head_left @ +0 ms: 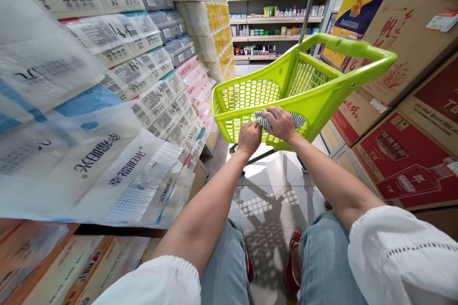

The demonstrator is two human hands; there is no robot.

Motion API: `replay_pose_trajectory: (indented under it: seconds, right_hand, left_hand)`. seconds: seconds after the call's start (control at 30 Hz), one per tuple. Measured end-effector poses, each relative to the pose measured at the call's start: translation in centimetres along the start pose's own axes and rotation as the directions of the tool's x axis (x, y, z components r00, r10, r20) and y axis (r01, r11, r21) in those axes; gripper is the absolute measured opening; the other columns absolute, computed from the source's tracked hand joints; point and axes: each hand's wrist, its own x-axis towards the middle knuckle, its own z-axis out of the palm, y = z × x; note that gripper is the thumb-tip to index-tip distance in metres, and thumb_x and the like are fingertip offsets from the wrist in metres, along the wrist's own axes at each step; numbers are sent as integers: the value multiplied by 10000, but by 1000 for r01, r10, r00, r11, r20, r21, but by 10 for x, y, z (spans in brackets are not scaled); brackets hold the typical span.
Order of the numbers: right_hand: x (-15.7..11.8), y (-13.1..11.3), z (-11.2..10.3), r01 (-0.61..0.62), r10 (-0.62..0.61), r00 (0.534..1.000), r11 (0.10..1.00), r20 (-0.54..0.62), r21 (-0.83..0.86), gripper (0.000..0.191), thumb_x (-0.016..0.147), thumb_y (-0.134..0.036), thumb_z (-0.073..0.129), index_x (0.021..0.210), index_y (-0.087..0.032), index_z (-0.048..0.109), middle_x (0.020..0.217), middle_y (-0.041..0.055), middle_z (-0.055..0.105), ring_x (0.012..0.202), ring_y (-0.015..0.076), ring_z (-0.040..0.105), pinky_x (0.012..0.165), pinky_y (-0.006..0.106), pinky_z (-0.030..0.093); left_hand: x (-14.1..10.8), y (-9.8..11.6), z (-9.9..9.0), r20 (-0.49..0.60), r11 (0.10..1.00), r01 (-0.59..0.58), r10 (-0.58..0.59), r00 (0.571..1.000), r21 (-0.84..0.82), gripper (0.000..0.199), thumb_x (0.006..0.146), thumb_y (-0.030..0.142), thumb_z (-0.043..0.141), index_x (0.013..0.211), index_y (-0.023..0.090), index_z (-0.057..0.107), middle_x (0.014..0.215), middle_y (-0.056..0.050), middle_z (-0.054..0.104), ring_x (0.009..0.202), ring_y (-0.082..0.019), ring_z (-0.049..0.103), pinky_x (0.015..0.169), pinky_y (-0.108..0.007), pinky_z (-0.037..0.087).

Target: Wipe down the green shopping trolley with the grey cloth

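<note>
A bright green shopping cart (318, 105) with a perforated basket stands in front of me, its handle at the upper right. My right hand (281, 123) presses a striped black-and-white cloth (297, 118) against the basket's near side, its fingers bent over the cloth. Just left of it, my left hand (249, 137) is closed at the basket's lattice wall, beside the cloth's left end. Whatever its fingertips grip is hidden behind the hand.
Stacked plastic-wrapped paper packs (118, 33) line the left side. Large cardboard cartons (404, 152) are piled at the right. Behind the cart are shelves (279, 20) with bottles and boxes. Dark cart wheels rest on the tiled floor (265, 200).
</note>
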Motion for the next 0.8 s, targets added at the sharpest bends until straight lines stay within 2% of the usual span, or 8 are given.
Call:
replay_pose_trajectory:
  seconds: [0.13,0.27,0.5,0.67,0.8]
  right_hand:
    - [-2,5,-2,-16,16,1000,1000,-7,10,365,871,-368,496,1186,-204,578,1213,104,543,1041,234,472,866,325,367]
    - [-5,11,-3,-28,28,999,1000,-17,2,357,869,-344,493,1183,-197,580,1211,110,545,1048,237,475,878,329,368]
    - [-10,12,-6,-43,43,999,999,-2,-12,357,869,-343,494,1191,-211,576,1217,98,543,1044,231,474,876,325,368]
    - [-8,0,-12,-23,24,1000,999,18,-45,342,888,-324,466,1193,-211,573,1219,101,545,1036,230,473,863,326,368]
    - [4,-11,-19,-38,37,999,996,-2,-80,331,893,-298,462,1199,-222,563,1236,97,538,1035,232,473,861,333,363]
  left_hand:
    - [12,20,10,29,987,159,-159,987,1,264,875,129,409,919,145,669,891,-139,672,928,-261,581,824,-405,410]
    - [21,28,18,45,970,239,-237,970,-49,270,843,102,418,829,145,685,807,-133,678,861,-259,601,799,-400,421]
    - [21,20,19,35,975,195,-192,981,-107,290,915,192,381,900,157,668,847,-121,684,868,-251,608,784,-378,416]
    - [14,6,16,63,984,154,-149,987,-94,282,923,205,385,892,157,661,887,-123,692,898,-242,604,816,-371,408]
    - [7,-11,11,43,987,134,-130,991,-88,314,947,244,349,980,164,651,917,-119,692,910,-233,603,831,-361,406]
